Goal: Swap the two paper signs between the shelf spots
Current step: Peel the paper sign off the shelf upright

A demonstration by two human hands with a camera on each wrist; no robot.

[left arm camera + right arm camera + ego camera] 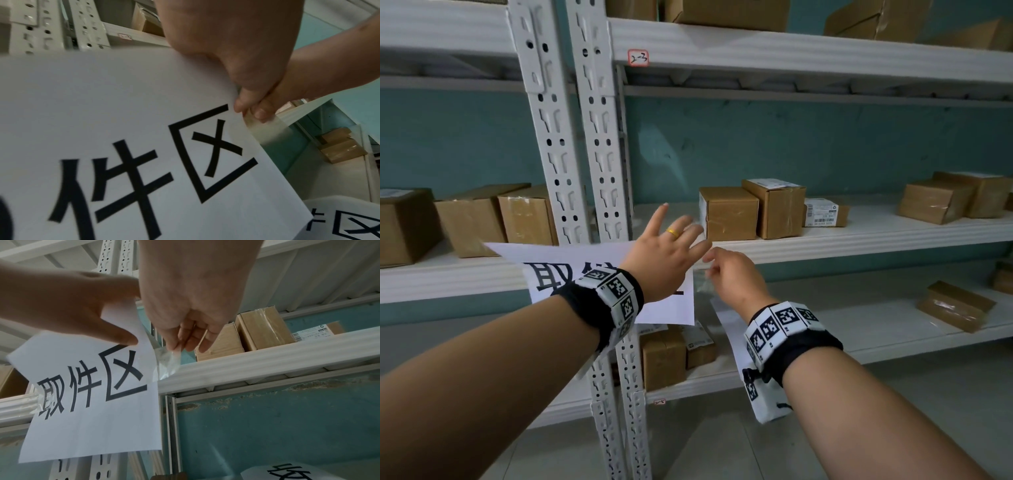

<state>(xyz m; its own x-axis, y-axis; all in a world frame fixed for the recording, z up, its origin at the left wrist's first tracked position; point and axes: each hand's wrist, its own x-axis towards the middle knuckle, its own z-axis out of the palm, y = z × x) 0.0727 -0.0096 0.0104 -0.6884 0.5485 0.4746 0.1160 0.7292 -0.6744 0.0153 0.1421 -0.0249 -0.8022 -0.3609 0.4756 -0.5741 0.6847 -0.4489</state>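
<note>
A white paper sign (544, 260) with large black characters hangs at the front edge of the middle shelf (859, 240), across the uprights. My left hand (674, 240) holds its upper right corner: the thumb (123, 337) presses on the front and the fingers spread behind. My right hand (710, 260) pinches a strip of clear tape (166, 363) at the sign's right edge, against the shelf beam (267, 360). More tape (41, 399) holds the sign's left side to the beam. A second printed sign (726, 322) shows below my right wrist; what holds it is hidden.
Two white perforated uprights (585, 137) stand behind the sign. Cardboard boxes (729, 212) sit on the middle shelf just past my hands, with more on the left, the far right and the lower shelf (664, 356). A small "2-3" label (638, 57) marks the upper beam.
</note>
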